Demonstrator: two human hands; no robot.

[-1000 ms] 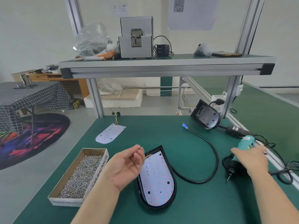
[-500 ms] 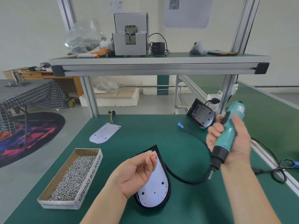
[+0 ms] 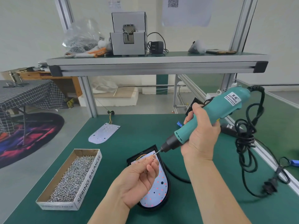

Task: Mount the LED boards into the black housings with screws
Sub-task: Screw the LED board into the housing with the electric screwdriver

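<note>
- The right hand (image 3: pixel 200 135) wraps its fingers round a teal electric screwdriver (image 3: pixel 210 117), tilted, bit pointing down-left.
- The left hand (image 3: pixel 139 180), fingers curled, pinches a small screw (image 3: pixel 153 156) at the bit's tip.
- Beneath them a black housing (image 3: pixel 142 151) lies on the green table (image 3: pixel 145 126) with an LED board (image 3: pixel 157 189) inside.
- A box of screws (image 3: pixel 71 180) sits to its left.

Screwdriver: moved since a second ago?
Yes. From lying on the bench right of the housing, the screwdriver is now lifted in the right hand, tip brought left over the housing's top end, by the screw in the left hand.
</note>
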